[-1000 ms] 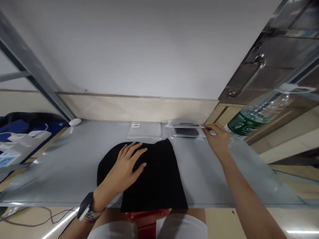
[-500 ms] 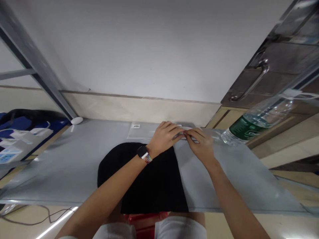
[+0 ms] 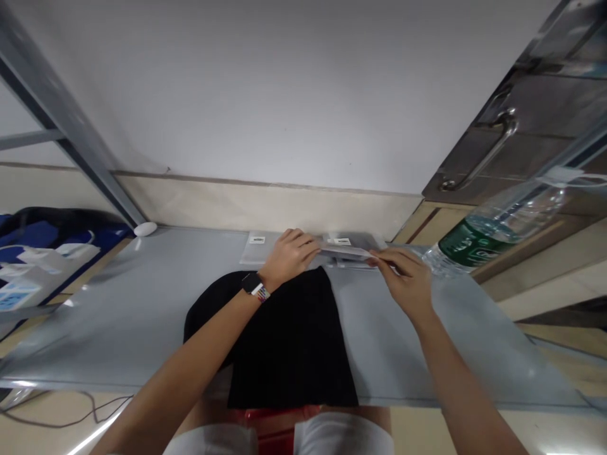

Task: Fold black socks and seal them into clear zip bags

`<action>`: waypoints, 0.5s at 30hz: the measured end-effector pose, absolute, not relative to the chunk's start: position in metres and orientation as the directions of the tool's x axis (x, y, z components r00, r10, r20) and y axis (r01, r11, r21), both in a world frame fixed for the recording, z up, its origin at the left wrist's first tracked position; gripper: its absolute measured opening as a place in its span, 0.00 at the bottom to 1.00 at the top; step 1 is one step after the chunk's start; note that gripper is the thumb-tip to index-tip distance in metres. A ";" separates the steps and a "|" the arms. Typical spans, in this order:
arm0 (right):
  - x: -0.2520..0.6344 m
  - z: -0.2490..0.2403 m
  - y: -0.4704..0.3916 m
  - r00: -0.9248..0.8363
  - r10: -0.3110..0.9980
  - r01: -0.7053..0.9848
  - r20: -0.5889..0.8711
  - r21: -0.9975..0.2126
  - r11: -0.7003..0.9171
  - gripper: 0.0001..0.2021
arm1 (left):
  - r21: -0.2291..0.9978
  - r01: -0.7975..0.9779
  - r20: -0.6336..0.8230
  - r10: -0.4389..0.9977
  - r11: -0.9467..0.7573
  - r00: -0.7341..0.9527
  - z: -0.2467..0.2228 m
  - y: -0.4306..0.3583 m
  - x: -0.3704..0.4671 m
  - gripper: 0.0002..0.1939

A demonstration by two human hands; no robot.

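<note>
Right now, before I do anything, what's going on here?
A person's right hand pinches one end of a thin plastic packet near the table's back edge. The left hand is at the other end, its grip partly hidden. A black cloth lies spread on the grey table, and a green-labelled plastic bottle is beyond the right hand.

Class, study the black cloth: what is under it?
Grey tabletop shows around the black cloth, which lies on it. Whatever is directly beneath cannot be seen because the cloth covers it, and the left forearm hides part of the cloth itself.
</note>
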State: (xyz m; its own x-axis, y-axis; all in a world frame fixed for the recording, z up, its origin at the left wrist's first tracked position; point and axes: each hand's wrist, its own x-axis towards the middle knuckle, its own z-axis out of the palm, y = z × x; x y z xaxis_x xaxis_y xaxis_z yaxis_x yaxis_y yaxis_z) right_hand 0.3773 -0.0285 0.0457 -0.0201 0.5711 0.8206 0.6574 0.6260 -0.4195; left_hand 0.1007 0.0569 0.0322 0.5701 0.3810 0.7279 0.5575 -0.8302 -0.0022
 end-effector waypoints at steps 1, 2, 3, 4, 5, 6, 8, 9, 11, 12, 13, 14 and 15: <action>0.381 0.045 -0.030 -0.007 0.588 0.647 0.809 -0.445 0.619 0.05 | 0.000 0.562 0.719 0.391 -0.827 0.575 0.031 0.059 0.096 0.12; 0.383 0.043 -0.031 0.007 0.605 0.634 0.796 -0.472 0.613 0.05 | 0.001 0.566 0.710 0.399 -0.824 0.580 0.031 0.061 0.091 0.12; 0.385 0.042 -0.032 0.018 0.621 0.620 0.783 -0.496 0.608 0.05 | 0.000 0.569 0.702 0.405 -0.822 0.586 0.031 0.063 0.088 0.12; 0.387 0.040 -0.033 0.029 0.634 0.606 0.773 -0.518 0.604 0.05 | -0.003 0.571 0.693 0.410 -0.821 0.593 0.031 0.063 0.085 0.12; 0.388 0.038 -0.034 0.040 0.641 0.595 0.766 -0.534 0.601 0.05 | -0.004 0.573 0.686 0.415 -0.820 0.598 0.031 0.064 0.083 0.13; 0.389 0.035 -0.034 0.053 0.646 0.585 0.762 -0.548 0.598 0.05 | -0.004 0.575 0.679 0.420 -0.818 0.602 0.031 0.064 0.081 0.14; 0.390 0.030 -0.035 0.078 0.657 0.568 0.750 -0.575 0.589 0.05 | -0.001 0.578 0.665 0.431 -0.816 0.610 0.031 0.064 0.078 0.15; 0.390 0.028 -0.036 0.088 0.665 0.559 0.742 -0.589 0.583 0.05 | -0.003 0.579 0.655 0.436 -0.815 0.617 0.031 0.064 0.076 0.15; 0.391 0.024 -0.036 0.110 0.683 0.541 0.722 -0.620 0.568 0.05 | -0.009 0.583 0.637 0.445 -0.812 0.629 0.031 0.065 0.074 0.14; 0.392 0.023 -0.036 0.122 0.694 0.525 0.709 -0.640 0.561 0.05 | -0.004 0.587 0.633 0.452 -0.810 0.628 0.031 0.065 0.073 0.14; 0.392 0.022 -0.036 0.134 0.707 0.504 0.694 -0.662 0.555 0.06 | 0.009 0.591 0.634 0.462 -0.807 0.621 0.031 0.065 0.072 0.13; 0.392 0.022 -0.035 0.144 0.721 0.476 0.678 -0.686 0.551 0.06 | 0.030 0.596 0.636 0.475 -0.802 0.608 0.031 0.065 0.071 0.13; 0.391 0.022 -0.034 0.152 0.734 0.444 0.662 -0.709 0.548 0.07 | 0.057 0.602 0.640 0.492 -0.796 0.590 0.031 0.065 0.071 0.12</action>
